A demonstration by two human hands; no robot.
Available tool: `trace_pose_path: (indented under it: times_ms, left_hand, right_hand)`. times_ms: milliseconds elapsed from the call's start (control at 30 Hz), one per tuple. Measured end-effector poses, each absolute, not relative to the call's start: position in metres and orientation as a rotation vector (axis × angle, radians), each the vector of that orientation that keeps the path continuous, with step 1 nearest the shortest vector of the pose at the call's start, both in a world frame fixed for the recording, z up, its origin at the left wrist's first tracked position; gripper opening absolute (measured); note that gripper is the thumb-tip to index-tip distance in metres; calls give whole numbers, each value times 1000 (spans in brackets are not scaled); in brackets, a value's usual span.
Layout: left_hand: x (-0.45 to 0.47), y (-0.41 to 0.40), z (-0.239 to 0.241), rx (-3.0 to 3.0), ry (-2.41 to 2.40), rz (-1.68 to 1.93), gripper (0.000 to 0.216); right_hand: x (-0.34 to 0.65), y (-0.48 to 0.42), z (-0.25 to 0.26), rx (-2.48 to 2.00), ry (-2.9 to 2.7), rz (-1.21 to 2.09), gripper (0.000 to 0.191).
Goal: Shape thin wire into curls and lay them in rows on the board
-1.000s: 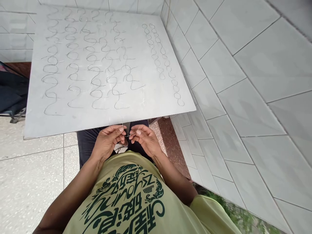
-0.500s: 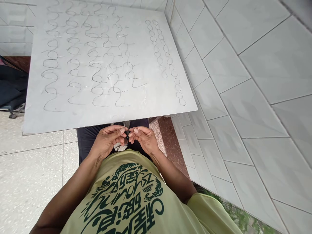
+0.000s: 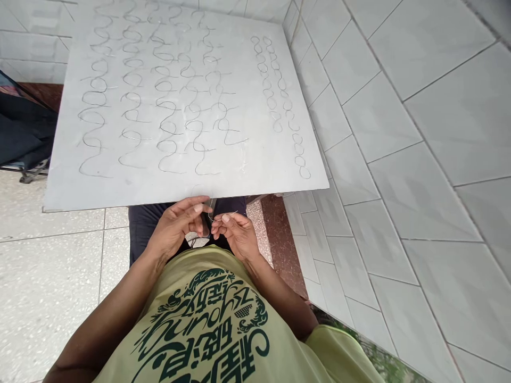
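Note:
A thin bent wire [image 3: 211, 215] curves between my two hands, just below the near edge of the white board. My right hand [image 3: 236, 230] pinches it between thumb and fingers, and one end sticks out past the thumb to the right. My left hand [image 3: 175, 222] has its fingertips at the curved left part of the wire, with the thumb against a finger and the index finger raised a little. How firmly those fingertips grip is hard to make out. On the white board [image 3: 159, 191] lie several rows of wavy, S-shaped wires [image 3: 171, 135].
Two columns of small figure-eight or ring-shaped wire pieces [image 3: 295, 125] run along the board's right side. A tiled wall [image 3: 383, 175] rises close on the right. Dark folded fabric on a frame [image 3: 26, 130] stands at the left. My legs [image 3: 139, 229] are under the board.
My left fingers have loosened and the index finger has lifted. The wire has turned, its end now showing to the right of my right thumb. The view has shifted slightly.

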State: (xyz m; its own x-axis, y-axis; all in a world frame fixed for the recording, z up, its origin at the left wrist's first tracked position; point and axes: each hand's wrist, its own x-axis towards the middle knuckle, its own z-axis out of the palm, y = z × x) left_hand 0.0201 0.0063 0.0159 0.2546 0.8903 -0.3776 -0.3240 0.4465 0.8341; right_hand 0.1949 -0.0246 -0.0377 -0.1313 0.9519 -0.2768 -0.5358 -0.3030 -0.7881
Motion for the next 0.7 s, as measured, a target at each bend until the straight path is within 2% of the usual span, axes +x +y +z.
trace_pose_path:
  times_ms: [300,467,700]
  left_hand:
    - [40,15,24,716,918,1208,49]
    - [42,18,31,681,866,1246,44]
    - [37,22,31,694,903,1281,42]
  right_hand:
    - [190,-35,-32,-827,-624,1821,33]
    - [187,-38,-30,-825,-650,1886,38]
    - [186,-38,-29,-700,-625,1912,32]
